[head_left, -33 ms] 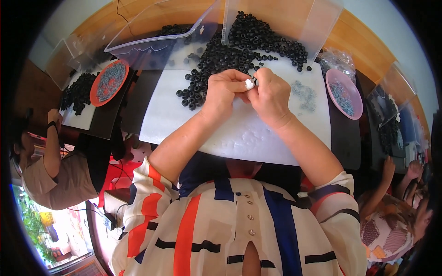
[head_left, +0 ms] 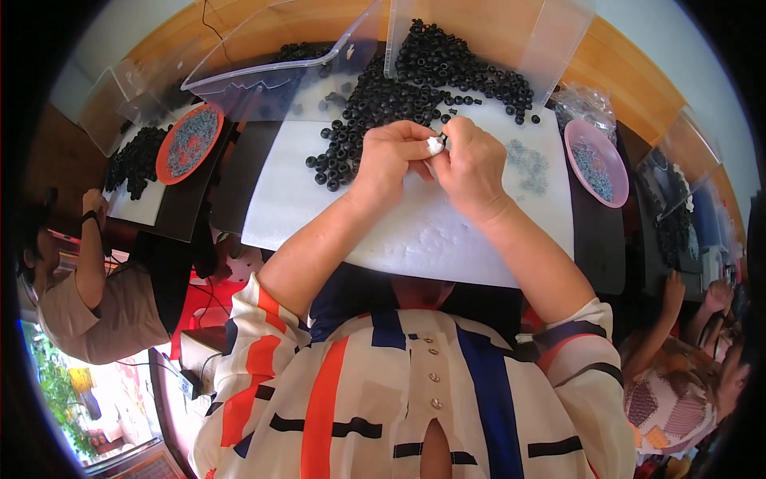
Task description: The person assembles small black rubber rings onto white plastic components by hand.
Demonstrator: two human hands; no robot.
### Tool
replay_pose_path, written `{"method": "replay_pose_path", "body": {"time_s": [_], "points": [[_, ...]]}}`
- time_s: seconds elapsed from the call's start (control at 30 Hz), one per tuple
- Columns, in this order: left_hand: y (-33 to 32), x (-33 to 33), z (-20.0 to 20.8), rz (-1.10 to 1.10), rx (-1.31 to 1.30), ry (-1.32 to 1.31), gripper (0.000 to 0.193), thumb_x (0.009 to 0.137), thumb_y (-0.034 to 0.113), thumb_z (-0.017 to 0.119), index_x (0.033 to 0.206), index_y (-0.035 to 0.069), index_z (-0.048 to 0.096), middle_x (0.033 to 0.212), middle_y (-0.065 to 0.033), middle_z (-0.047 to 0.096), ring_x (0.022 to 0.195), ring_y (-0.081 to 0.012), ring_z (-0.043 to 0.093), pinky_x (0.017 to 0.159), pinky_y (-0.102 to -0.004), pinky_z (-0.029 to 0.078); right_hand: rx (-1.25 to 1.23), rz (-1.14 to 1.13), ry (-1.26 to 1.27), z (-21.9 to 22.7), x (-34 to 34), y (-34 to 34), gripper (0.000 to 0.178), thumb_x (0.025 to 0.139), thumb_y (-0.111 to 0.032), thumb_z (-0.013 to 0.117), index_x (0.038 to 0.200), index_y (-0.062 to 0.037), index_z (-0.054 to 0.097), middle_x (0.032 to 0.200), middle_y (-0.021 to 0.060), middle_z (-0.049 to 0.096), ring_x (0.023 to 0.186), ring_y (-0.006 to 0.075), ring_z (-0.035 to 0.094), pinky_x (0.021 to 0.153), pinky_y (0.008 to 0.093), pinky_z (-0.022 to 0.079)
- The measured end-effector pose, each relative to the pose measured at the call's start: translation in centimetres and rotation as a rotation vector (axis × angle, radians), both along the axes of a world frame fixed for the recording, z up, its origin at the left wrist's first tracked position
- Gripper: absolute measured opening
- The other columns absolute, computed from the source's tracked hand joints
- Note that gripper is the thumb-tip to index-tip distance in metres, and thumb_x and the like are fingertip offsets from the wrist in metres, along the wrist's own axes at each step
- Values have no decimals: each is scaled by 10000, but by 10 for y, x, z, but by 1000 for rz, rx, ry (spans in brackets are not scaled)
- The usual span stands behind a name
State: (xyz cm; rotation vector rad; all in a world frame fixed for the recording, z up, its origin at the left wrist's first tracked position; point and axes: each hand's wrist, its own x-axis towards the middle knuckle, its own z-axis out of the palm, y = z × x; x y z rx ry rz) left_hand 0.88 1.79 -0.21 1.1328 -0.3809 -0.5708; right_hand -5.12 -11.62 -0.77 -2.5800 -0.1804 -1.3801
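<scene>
Over the white foam sheet (head_left: 383, 239), my left hand (head_left: 387, 160) and my right hand (head_left: 471, 164) meet, fingertips nearly touching. Both are closed in a pinch around a small black part (head_left: 444, 139), mostly hidden by the fingers. Something white and crumpled (head_left: 435, 146) shows at my left thumb tip; whether it is a wrapping or a held piece, I cannot tell. Just beyond and left of my hands lies a heap of round black parts with holes (head_left: 383, 104). Right of my right hand, small pale blue-grey pieces (head_left: 527, 164) lie scattered on the foam.
Two clear plastic bins (head_left: 279, 88) (head_left: 550, 48) lie tipped at the back, black parts spilling out. A pink bowl (head_left: 576, 132) of blue-grey pieces stands right, by a clear bag (head_left: 586, 108). Left are an orange bowl (head_left: 165, 169) and a person (head_left: 104, 295); another person (head_left: 678, 383) sits right.
Both hands have shifted very slightly to the right, still pinched together. Everything else stays where it was.
</scene>
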Motion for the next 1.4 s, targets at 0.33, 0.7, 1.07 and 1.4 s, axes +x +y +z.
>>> {"method": "replay_pose_path", "body": {"time_s": [0.33, 0.7, 1.07, 1.4], "points": [[2, 1, -4, -51, 80, -38, 118, 880, 66, 640, 906, -47, 662, 758, -95, 652, 589, -178, 609, 490, -312, 491, 116, 67, -27, -5, 0, 10, 220, 699, -106, 664, 747, -90, 450, 615, 83, 510, 512, 286, 556, 461, 407, 434], [1, -2, 3, -248, 158, -79, 152, 910, 52, 576, 978, -73, 631, 779, -130, 660, 626, -193, 657, 455, -272, 482, -35, 80, 29, 5, -4, -11, 275, 627, -115, 694, 716, -99, 435, 574, 69, 505, 502, 270, 569, 464, 380, 452], [3, -6, 2, -151, 89, -97, 111, 850, 42, 643, 844, -69, 637, 698, -140, 651, 505, -206, 633, 380, -265, 410, -33, 172, 29, 14, -7, -6, 278, 590, -88, 693, 713, -94, 444, 595, 74, 536, 515, 272, 591, 469, 384, 458], [0, -7, -2, -149, 73, -36, 108, 853, 42, 642, 833, -64, 635, 666, -131, 638, 473, -200, 612, 364, -261, 380, 29, 90, 100, 7, -13, -3, 275, 627, -100, 709, 721, -100, 451, 592, 68, 560, 505, 280, 599, 458, 394, 459]]}}
